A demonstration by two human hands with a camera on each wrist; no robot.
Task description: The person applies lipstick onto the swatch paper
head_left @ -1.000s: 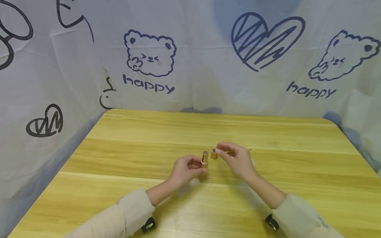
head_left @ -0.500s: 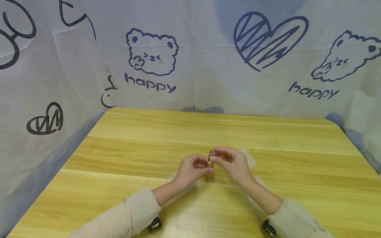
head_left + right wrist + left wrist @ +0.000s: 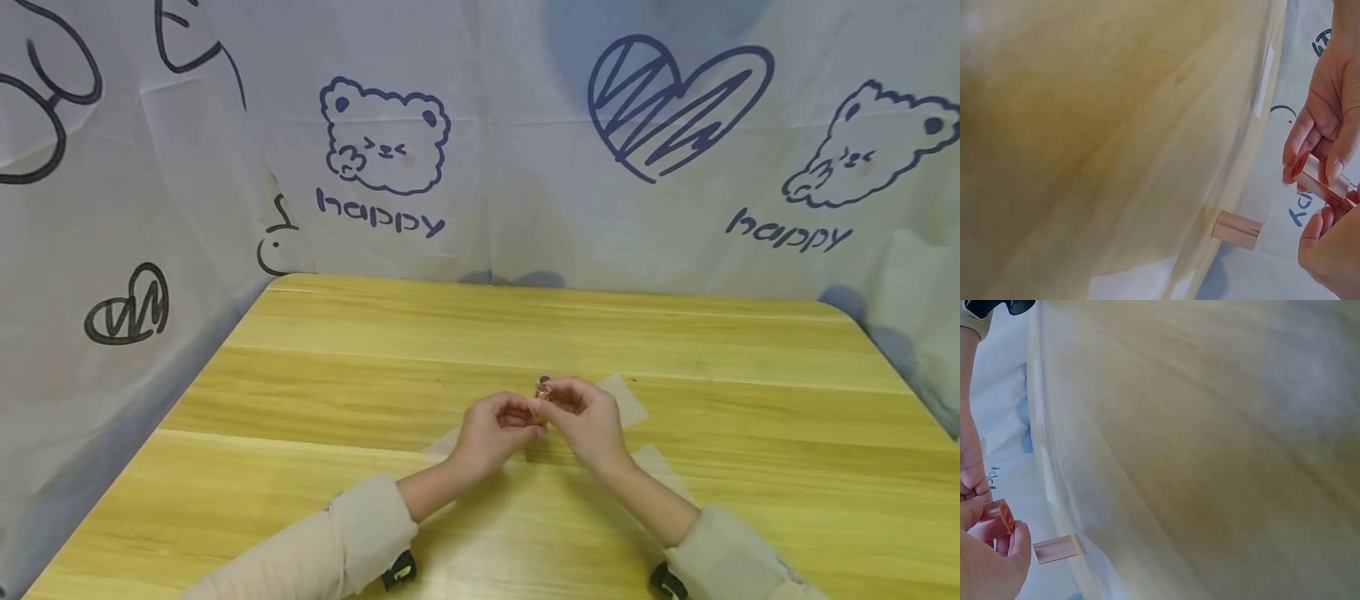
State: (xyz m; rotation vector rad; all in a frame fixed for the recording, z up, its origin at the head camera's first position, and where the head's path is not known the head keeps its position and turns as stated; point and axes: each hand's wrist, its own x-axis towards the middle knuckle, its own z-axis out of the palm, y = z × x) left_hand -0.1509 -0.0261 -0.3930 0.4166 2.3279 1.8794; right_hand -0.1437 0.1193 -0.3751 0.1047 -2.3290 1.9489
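Observation:
A shiny rose-gold lipstick tube (image 3: pixel 542 393) is held over the table between both hands. My left hand (image 3: pixel 487 433) grips its wider base (image 3: pixel 1319 178) between thumb and fingers; the base's round end shows red in both wrist views. My right hand (image 3: pixel 588 423) pinches the narrower upper part, which its fingers mostly hide. Just beyond the hands stands the rose-gold cap (image 3: pixel 1237 230), apart from both hands and upright on the table, its hollow end up in the head view. No lipstick bullet can be made out.
Beneath and around the arms, pale flat pieces, one of them a whitish sheet (image 3: pixel 626 402), lie on the wood-grain table (image 3: pixel 337 333). A white cloth (image 3: pixel 517 183) with drawn bears and hearts hangs behind the table's far edge. Black devices sit at both wrists.
The right hand has come left from beside the cap to the lipstick tube and now pinches its top. The left hand has shifted slightly right with the tube.

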